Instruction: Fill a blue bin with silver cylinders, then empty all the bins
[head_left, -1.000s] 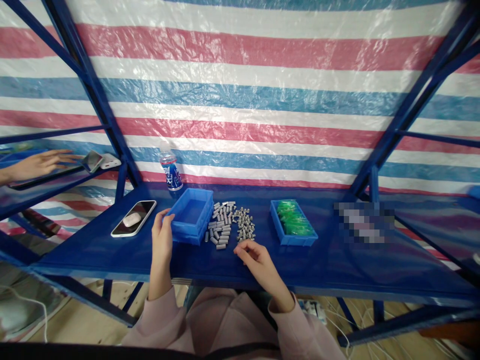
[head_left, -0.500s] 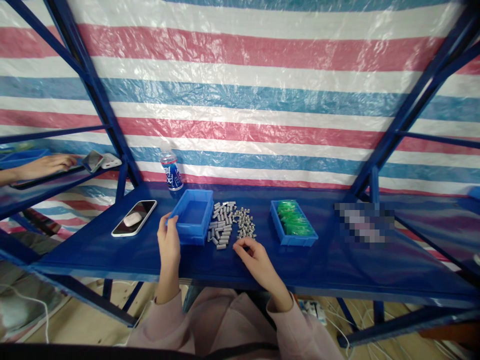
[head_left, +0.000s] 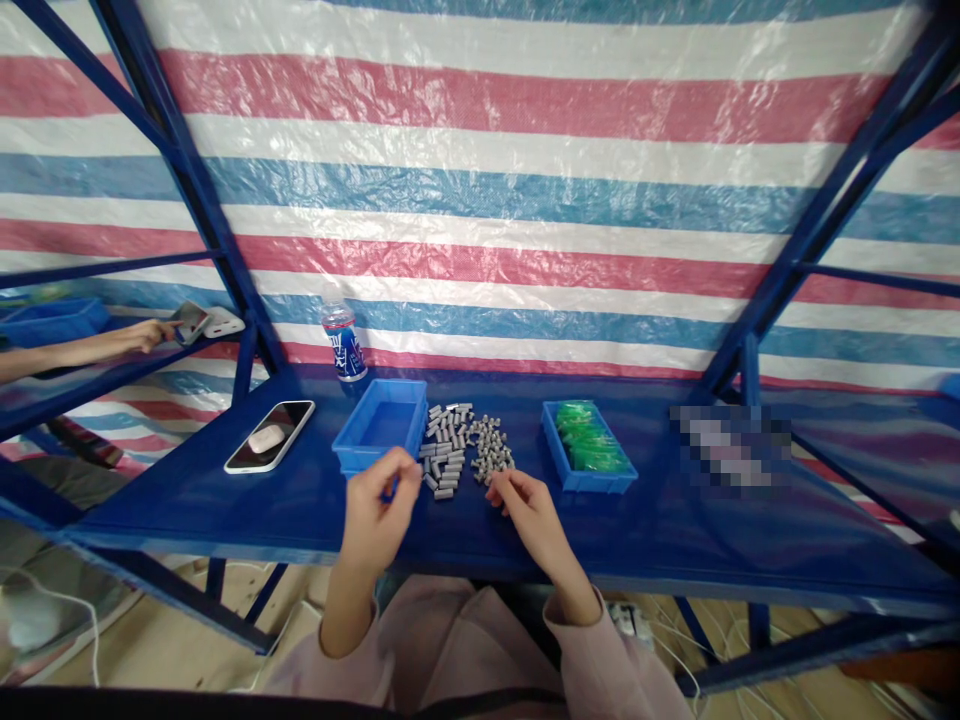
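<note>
My left hand (head_left: pixel 380 508) is closed in front of the blue bin (head_left: pixel 345 443), its fingertips beside a pile of grey metal cylinders (head_left: pixel 448 450). What it pinches, if anything, is hidden. At the near edge of a heap of small shiny metal fittings (head_left: pixel 491 442), my right hand (head_left: pixel 529 505) has its thumb and fingertips pressed together. Anything between them is too small to make out. The blue bin looks bare inside. Right of the fittings sits a smaller blue tray (head_left: pixel 606 482) filled with green plastic packets (head_left: pixel 589 436).
A phone (head_left: pixel 289 432) with a white earbud case (head_left: pixel 267 439) on it lies at the left of the blue table (head_left: pixel 705 540). Behind the bin stands a bottle (head_left: pixel 344 343). Another person's hand (head_left: pixel 150 335) touches a phone on the neighbouring table. Blue posts flank both sides.
My left hand has left the bin's side and moved right, towards the cylinders. My right hand has shifted slightly right along the fittings. The other person's hand has reached the phone.
</note>
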